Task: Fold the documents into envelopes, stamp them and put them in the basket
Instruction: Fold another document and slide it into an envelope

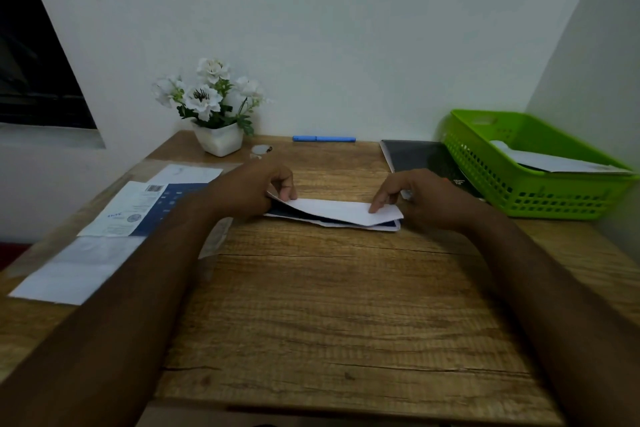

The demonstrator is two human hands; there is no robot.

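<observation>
On the near part of the wooden desk (346, 322), with its rough grain and dark cracks, two bare forearms reach forward to the middle of the top. There a folded document (339, 213) lies as a long, flat strip, white on its upper flap and dark blue beneath. The left hand (256, 191) pinches the strip's left end, fingers curled over the lifted flap. The right hand (415, 198) holds the right end with curled fingers, its forefinger tip pressed down on the white flap. To the left, flat printed papers (138, 208), white and blue, lie overlapped near the desk's edge. Farther back on the right sits a black notebook (422, 156), and just beside it a bright green plastic basket (519, 191) with slotted walls, which holds a white envelope (554, 163). At the far edge a slim blue pen (323, 139) lies along the pale wall, and a square white pot (218, 140) of white flowers stands in the left corner.
</observation>
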